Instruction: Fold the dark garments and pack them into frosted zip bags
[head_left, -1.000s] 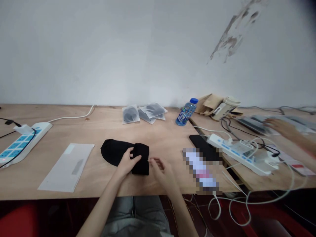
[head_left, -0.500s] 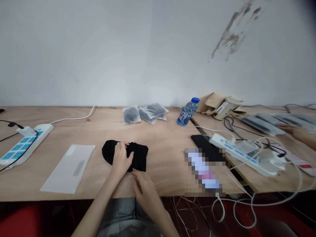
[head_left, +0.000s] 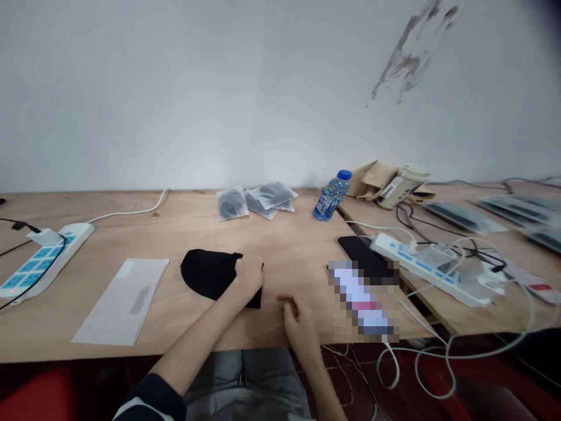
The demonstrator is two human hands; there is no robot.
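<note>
Black cloth lies left of lower centre in the frame. The left hand curls over its right end, whether gripping I cannot tell; nearby, the right hand has fingers loosely bent, slightly apart.

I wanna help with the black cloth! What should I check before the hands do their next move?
1. Left hand on the black cloth: ok, it is on the cloth's right end.
2. Right hand on the cloth too: not ok, it is apart, off to the right.
3. White packet out of the way: ok, it lies left of the cloth, not touching it.
4. Bottle away from the hands: ok, it is farther back, cap on.
5. Cloth's right end flat: cannot tell, the left hand hides part.
</note>
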